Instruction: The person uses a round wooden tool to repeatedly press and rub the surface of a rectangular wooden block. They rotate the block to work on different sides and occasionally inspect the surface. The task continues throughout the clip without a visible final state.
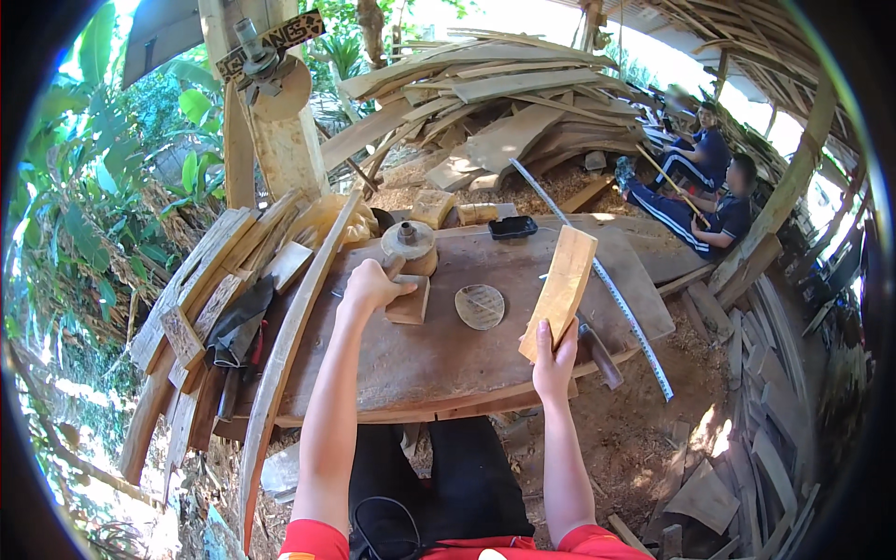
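1. Apparently for steadiness, the left hand (pixel 375 284) curls its fingers closed around the small block (pixel 408 307) on the counter (pixel 411 359).
2. Right hand (pixel 555 357) has fingers clasping the long block (pixel 565 275) low, leaving its far end free.
3. Disc (pixel 480 307) lies between, ruler (pixel 611 293) farther right.

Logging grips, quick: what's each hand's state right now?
Left hand: at the small wooden block; whether it grips it cannot be told.
Right hand: closed, holding the longer wooden block.
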### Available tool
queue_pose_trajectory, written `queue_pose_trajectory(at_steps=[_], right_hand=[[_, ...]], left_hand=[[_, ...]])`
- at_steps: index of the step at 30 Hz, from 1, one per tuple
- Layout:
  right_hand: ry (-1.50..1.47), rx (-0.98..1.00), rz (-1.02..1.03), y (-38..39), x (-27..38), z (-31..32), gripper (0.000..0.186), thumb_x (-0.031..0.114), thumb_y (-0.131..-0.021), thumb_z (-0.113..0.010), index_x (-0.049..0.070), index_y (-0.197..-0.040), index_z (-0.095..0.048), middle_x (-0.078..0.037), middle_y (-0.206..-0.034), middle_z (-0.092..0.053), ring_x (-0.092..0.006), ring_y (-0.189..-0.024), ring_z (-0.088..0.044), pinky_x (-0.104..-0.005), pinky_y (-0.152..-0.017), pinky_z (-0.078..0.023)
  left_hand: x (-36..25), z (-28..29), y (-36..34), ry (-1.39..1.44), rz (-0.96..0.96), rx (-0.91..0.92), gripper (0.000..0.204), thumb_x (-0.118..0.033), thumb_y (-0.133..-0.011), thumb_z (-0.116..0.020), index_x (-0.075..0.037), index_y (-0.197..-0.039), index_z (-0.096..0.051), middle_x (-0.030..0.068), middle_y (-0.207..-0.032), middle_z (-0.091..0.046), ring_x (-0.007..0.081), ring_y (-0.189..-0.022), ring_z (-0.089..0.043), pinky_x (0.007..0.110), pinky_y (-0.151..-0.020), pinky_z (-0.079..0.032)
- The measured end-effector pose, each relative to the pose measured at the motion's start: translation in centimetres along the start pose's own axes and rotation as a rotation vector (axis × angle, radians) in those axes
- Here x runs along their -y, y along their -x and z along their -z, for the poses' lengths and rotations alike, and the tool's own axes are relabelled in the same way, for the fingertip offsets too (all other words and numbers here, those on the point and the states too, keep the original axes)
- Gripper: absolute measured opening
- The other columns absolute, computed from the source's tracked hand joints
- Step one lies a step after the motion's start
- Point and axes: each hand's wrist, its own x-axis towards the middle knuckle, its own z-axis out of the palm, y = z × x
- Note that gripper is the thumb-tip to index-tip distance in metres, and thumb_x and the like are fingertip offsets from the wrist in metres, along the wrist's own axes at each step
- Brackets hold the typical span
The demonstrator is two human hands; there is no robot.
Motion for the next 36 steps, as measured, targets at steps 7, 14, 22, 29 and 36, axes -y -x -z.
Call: queue_pose_trajectory(at_steps=[7, 14, 22, 29, 36], right_hand=[[-0.011, 0.004, 0.009, 0.1, -0.4, 0.1, 0.039, 0.027, -0.109, -0.062, -0.002, -0.131, -0.05, -0.012, -0.112, -0.063, -0.018, -0.101, -0.062, -0.0342, -0.09, -0.05], [-0.014, 0.003, 0.001, -0.1, -0.4, 0.2, 0.039, 0.026, -0.109, -0.062, -0.003, -0.132, -0.049, -0.012, -0.114, -0.062, -0.0179, -0.103, -0.062, -0.0347, -0.091, -0.05], [-0.015, -0.001, -0.001, 0.2, -0.1, -0.1, 0.038, 0.025, -0.109, -0.062, -0.002, -0.132, -0.049, -0.012, -0.112, -0.063, -0.0176, -0.101, -0.062, -0.0345, -0.09, -0.051], [-0.003, 0.008, -0.013, 0.1, -0.5, 0.2, 0.038, 0.025, -0.109, -0.062, -0.002, -0.132, -0.049, -0.012, -0.112, -0.063, -0.0172, -0.1, -0.062, -0.0341, -0.088, -0.051], [-0.032, 0.024, 0.011, 0.1, 0.2, -0.3, 0.038, 0.024, -0.108, -0.063, -0.002, -0.132, -0.05, -0.011, -0.11, -0.064, -0.0169, -0.1, -0.063, -0.0336, -0.087, -0.052]], left_hand=[[-0.2, 0.5, -0.5, 0.035, 0.012, 0.106, 0.061, -0.047, -0.072, -0.095, 0.008, -0.082, -0.073, 0.0238, -0.083, -0.075, 0.0352, -0.079, -0.075, 0.044, -0.074, -0.058], [-1.3, 1.6, -0.1, 0.046, 0.056, 0.201, 0.059, -0.041, -0.077, -0.093, 0.012, -0.094, -0.074, 0.0279, -0.096, -0.077, 0.0363, -0.086, -0.078, 0.043, -0.076, -0.061], [-0.4, 0.3, -0.5, 0.02, -0.038, 0.13, 0.06, -0.041, -0.08, -0.09, 0.013, -0.098, -0.07, 0.0258, -0.093, -0.075, 0.0343, -0.083, -0.075, 0.045, -0.073, -0.058], [-0.1, -0.5, -1.1, -0.029, -0.101, 0.107, 0.06, -0.041, -0.081, -0.088, 0.012, -0.105, -0.07, 0.0306, -0.106, -0.075, 0.0407, -0.097, -0.075, 0.046, -0.084, -0.058], [-0.2, -0.7, -0.8, -0.095, -0.127, 0.038, 0.062, -0.044, -0.081, -0.087, 0.01, -0.106, -0.071, 0.0297, -0.11, -0.075, 0.042, -0.105, -0.074, 0.045, -0.089, -0.059]])
